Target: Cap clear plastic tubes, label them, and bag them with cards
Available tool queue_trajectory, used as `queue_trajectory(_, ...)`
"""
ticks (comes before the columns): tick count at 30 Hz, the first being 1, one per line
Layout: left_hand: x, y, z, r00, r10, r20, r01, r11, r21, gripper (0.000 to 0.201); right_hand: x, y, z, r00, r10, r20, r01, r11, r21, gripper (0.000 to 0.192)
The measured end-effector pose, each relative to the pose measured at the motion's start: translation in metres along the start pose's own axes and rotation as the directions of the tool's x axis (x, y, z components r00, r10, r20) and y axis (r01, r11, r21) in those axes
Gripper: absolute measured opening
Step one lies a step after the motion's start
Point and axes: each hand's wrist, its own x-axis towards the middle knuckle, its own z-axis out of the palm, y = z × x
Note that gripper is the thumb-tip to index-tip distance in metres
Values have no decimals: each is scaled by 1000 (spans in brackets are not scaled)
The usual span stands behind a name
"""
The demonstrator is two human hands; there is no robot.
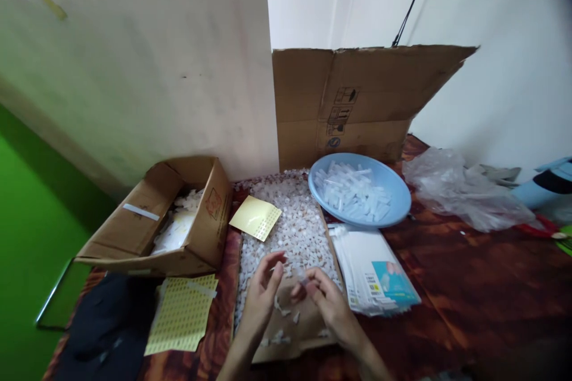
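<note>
Hands meet over the flat brown cardboard sheet (295, 324) heaped with small white plastic pieces (297, 223). My right hand (328, 303) pinches one tiny clear plastic piece (304, 280) between its fingertips; my left hand (263, 292) hovers beside it at nine o'clock, fingers loosely spread and holding nothing. At one o'clock a round blue plastic basin (397, 187) sits on the reddish-brown tabletop (469, 286); white printed packets (375, 271) lie at three o'clock.

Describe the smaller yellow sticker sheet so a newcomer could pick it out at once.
Start at the open cardboard box on the left of the table. Just right of it, the smaller yellow sticker sheet lies tilted on the heap of small white pieces. Unlike the larger yellow sheet nearer the person, it rests on that heap.
</note>
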Motion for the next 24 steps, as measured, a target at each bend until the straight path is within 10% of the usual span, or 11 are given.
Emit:
queue_trajectory(5, 13, -42, -1, 980, 135, 145, -185, 886, 426, 27, -2, -30, -44, 907, -267, -326, 111, 898, -425, 22)
queue_trajectory(11, 26, -65, 28, 937, 168, 305, -344, 590, 731, 37, 59, -79, -123, 968, -225, -109, -1, 432, -902, 25)
queue_trajectory(14, 29, -68, 32, 940, 157, 302, -338, 530, 778, 39, 110, -87, -162, 987, -127, -102, -51, 351, -935, 25)
queue_trajectory(19, 20, -75, 25, 959, 111, 260, -276, 561, 780, 34, 171, -67, -187, 994, 84, -70, -90, 270, -959, 10)
queue_trajectory(24, 5, -65, 18, 971, 162, 173, -233, 783, 576, 30, 182, -54, -189, 991, 121, -62, -90, 239, -967, 18)
